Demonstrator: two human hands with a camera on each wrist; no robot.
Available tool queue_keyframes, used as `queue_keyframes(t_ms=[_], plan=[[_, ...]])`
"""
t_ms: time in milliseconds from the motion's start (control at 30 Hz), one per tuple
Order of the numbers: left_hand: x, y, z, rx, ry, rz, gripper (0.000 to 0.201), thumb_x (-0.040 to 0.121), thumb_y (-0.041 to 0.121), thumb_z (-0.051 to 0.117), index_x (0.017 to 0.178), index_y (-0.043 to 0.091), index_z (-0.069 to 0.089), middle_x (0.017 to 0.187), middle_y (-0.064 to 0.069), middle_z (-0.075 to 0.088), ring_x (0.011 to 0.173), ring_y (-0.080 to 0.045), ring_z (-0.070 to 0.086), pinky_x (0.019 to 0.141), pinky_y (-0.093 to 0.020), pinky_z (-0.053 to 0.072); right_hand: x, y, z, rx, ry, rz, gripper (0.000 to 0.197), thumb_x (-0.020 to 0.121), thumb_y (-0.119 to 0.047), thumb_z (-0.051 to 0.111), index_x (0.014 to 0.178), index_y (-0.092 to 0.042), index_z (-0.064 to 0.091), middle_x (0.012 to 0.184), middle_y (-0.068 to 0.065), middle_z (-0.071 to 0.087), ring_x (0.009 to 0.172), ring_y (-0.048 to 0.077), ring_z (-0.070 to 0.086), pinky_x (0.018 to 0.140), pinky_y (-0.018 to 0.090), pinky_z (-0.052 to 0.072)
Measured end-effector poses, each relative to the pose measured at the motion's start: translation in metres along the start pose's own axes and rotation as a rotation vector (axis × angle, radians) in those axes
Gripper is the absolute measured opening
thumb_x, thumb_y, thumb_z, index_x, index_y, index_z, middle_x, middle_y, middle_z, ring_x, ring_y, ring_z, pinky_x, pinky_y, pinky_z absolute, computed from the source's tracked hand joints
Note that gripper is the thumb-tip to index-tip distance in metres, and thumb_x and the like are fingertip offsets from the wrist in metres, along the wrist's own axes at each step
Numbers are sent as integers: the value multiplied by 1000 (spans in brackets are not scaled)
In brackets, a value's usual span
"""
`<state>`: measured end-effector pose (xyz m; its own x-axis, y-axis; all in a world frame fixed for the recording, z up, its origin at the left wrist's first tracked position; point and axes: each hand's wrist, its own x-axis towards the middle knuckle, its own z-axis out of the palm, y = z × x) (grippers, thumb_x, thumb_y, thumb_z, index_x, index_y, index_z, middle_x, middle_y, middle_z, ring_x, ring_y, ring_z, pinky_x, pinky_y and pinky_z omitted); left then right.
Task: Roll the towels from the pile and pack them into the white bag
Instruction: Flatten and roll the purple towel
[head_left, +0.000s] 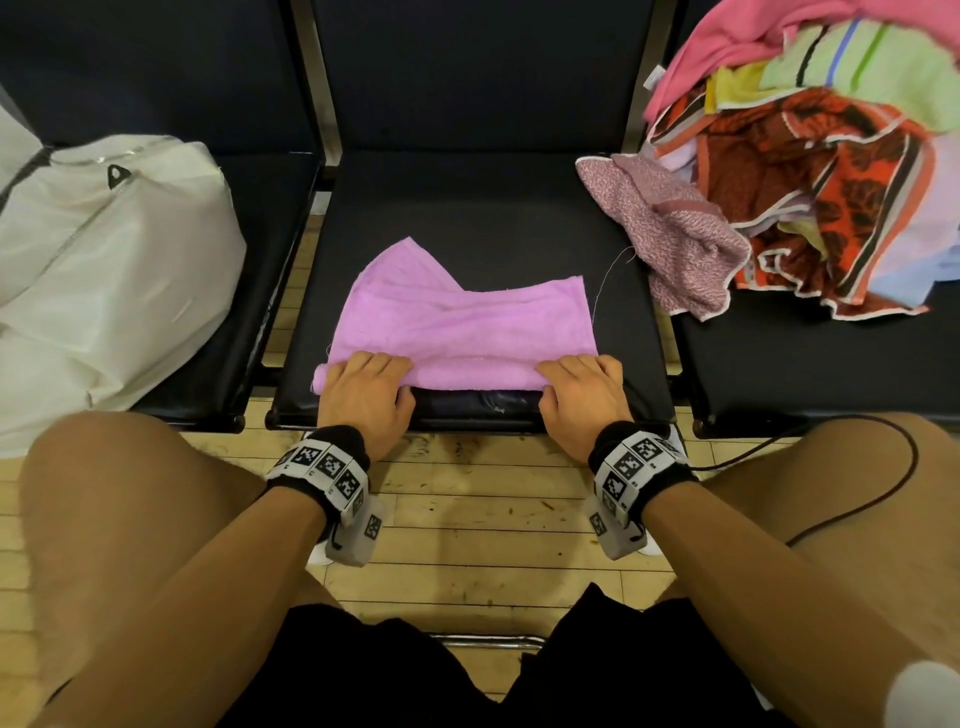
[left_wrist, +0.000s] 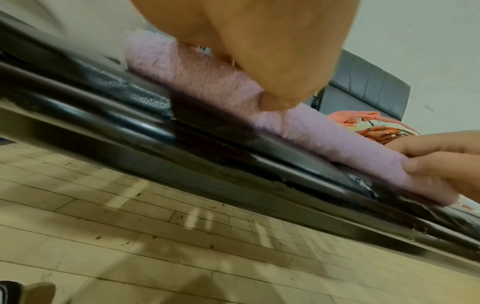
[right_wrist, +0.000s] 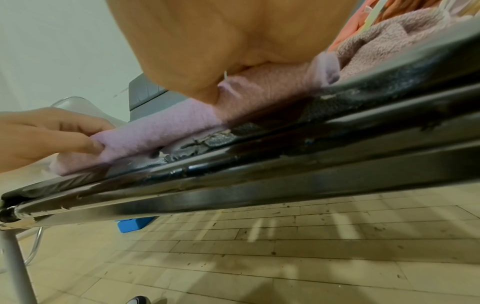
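A lilac towel (head_left: 467, 322) lies on the middle black seat (head_left: 467, 208), its near edge turned into a low roll (left_wrist: 215, 86) (right_wrist: 166, 127). My left hand (head_left: 366, 387) grips the roll's left end, fingers curled over it and thumb under it. My right hand (head_left: 582, 387) grips the right end the same way. In the left wrist view the right hand (left_wrist: 441, 162) pinches the roll's far end. In the right wrist view the left hand (right_wrist: 49, 135) pinches the other end. The white bag (head_left: 104, 270) stands on the left seat. The towel pile (head_left: 810, 171) covers the right seat.
A mauve speckled towel (head_left: 675, 244) hangs off the pile onto the middle seat. My bare knees (head_left: 156, 519) flank the seat's front edge (head_left: 467, 415). Wooden floor (head_left: 467, 509) lies below. A black cable (head_left: 883, 483) crosses my right thigh.
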<state>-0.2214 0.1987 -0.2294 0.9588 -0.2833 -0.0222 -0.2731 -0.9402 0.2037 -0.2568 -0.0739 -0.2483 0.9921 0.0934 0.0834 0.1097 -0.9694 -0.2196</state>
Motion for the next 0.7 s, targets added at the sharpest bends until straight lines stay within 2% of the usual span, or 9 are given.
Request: queue_keyframes(t_ms=[133,267,367,433,467,533,600,633,700], plan=[[1,1,-2,-5,-10,-21,38,93,30,41,121,16,62,108,-5,68,104,-28,54,101,-46,33,0,0,-7,-13,-64,-9,46,88,-27,33,121,-19,62,106,2,68,101,24,57,96,37,27],[0,4,-4,39,-87,-29,42,87,38,28,106,20,60,85,2,65,83,-24,56,88,-41,36,2,0,-10,-36,-108,17,34,88,-24,37,113,-20,60,89,-1,67,85,22,57,90,38,33],[0,3,-2,34,-66,-38,39,91,41,35,113,21,60,99,0,64,92,-24,57,94,-44,38,1,1,-7,8,0,34,34,86,-21,43,115,-18,61,95,1,67,86,25,59,87,40,39],[1,3,-2,49,10,-37,31,93,37,48,116,21,62,108,-2,62,102,-26,55,99,-49,37,-1,2,-3,-7,120,-15,28,82,-15,53,106,-17,65,100,1,65,90,27,57,83,40,37],[1,3,-1,48,60,-17,26,93,32,54,113,20,64,108,-3,61,103,-28,55,99,-51,38,-2,2,0,-27,167,-55,24,78,-9,60,99,-17,67,98,1,64,89,27,57,81,39,33],[1,5,0,63,112,45,15,91,21,60,104,18,67,103,-5,63,96,-30,54,92,-51,40,-2,3,6,-52,217,-136,31,65,3,70,89,-17,68,92,-1,66,84,27,57,77,35,28],[0,8,3,83,83,93,16,90,12,60,104,17,67,101,-6,66,93,-30,54,86,-47,40,-2,1,9,-49,224,-169,38,57,7,73,87,-17,70,90,-1,68,83,27,58,78,34,33],[-1,9,3,78,66,97,19,91,12,59,107,17,67,103,-5,66,93,-30,54,87,-46,40,-4,-1,8,-44,210,-163,38,58,6,73,88,-17,71,91,-1,68,84,26,58,78,35,37],[-3,10,3,37,57,77,25,94,24,53,114,17,66,108,-4,66,97,-28,55,90,-45,41,-7,-5,5,-30,179,-139,27,70,-7,73,95,-16,70,95,0,69,89,25,58,83,38,43]])
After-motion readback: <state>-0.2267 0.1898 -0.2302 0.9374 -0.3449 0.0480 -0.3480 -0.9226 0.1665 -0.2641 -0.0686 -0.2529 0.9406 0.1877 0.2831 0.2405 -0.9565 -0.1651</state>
